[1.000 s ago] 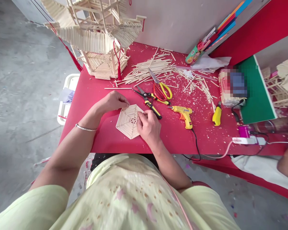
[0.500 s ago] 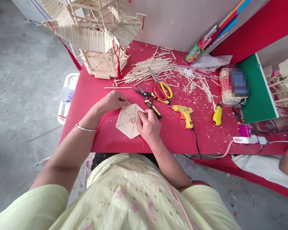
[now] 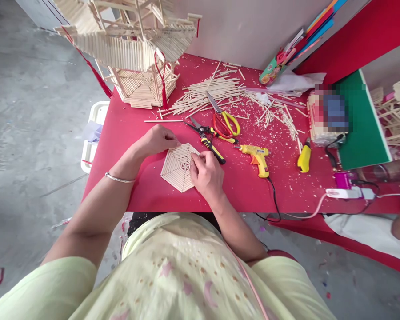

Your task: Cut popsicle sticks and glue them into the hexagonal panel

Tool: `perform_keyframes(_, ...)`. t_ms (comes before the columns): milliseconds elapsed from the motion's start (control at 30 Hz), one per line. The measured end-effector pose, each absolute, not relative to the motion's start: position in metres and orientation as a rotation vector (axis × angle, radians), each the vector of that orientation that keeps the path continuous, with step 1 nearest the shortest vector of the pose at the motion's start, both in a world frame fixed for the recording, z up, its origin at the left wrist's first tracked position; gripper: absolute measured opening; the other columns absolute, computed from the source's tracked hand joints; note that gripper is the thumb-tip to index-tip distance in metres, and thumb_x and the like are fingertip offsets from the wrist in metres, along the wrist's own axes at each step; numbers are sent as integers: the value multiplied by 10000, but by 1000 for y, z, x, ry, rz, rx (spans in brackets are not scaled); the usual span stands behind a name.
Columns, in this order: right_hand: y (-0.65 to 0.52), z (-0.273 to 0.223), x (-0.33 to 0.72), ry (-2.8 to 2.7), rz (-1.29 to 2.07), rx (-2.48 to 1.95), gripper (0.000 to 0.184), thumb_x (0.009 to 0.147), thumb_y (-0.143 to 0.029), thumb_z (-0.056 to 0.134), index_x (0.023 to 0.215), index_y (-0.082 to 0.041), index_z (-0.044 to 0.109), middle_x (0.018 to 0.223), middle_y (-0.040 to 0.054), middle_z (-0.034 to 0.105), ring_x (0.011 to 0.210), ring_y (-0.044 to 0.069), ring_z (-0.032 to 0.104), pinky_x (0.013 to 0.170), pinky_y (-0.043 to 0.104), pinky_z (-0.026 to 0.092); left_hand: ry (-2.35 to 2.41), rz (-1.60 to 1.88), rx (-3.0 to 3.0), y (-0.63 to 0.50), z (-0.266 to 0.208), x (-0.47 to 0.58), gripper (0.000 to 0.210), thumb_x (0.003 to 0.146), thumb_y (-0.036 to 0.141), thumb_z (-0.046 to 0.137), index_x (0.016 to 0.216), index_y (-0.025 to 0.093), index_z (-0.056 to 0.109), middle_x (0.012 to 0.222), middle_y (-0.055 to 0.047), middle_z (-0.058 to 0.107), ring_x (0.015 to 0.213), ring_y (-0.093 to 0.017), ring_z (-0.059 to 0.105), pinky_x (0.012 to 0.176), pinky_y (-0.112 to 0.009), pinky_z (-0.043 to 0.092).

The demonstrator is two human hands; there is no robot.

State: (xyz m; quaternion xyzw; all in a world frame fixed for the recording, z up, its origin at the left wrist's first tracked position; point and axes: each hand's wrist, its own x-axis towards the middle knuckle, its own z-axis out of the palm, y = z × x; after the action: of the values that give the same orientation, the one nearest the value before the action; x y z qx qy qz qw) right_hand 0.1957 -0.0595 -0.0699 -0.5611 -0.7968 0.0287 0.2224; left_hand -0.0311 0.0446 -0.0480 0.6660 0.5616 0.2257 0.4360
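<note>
We judge we are fitting a stick into the hexagonal stick panel (image 3: 178,167) near the table's (image 3: 146,195) front edge, left hand (image 3: 159,139) pressing its far corner with fingers curled, right hand (image 3: 206,174) pinching narrowly at its right edge; next comes careful seating.

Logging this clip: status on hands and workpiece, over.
Left hand and right hand both pressing flat hexagonal wooden-stick panel. Black-and-yellow snips lie just beyond it, apart.

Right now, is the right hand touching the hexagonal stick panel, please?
Touching: the head view shows the right hand with fingertips resting on the hexagonal stick panel at its right edge.
</note>
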Motion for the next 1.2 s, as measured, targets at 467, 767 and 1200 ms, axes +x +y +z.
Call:
perform_keyframes(467, -60, -70, 196, -2191, 97, -1567, 326, 1017, -216, 560, 1304, -231, 713, 1168, 104, 631, 1042, 215, 604, 830, 315, 510, 1415, 573, 1631, 45, -48, -30, 247, 695, 381, 788, 735, 137, 793, 662, -28, 711, 605, -121, 547, 551, -228, 404)
perform_keyframes(767, -59, -71, 196, -2192, 89, -1567, 312, 1022, -231, 562, 1291, -231, 720, 1161, 99, 629, 1035, 211, 610, 807, 310, 507, 1403, 595, 1657, 46, -53, -30, 253, 688, 378, 787, 746, 132, 801, 657, -38, 709, 598, -125, 545, 528, -230, 386)
perform_keyframes(1200, -59, -68, 195, -2185, 99, -1583, 311, 1021, -222, 560, 1286, -233, 722, 1156, 103, 630, 1030, 211, 607, 786, 307, 506, 1394, 605, 1658, 46, -55, -30, 234, 689, 363, 779, 743, 137, 805, 684, -48, 718, 605, -131, 556, 517, -234, 386)
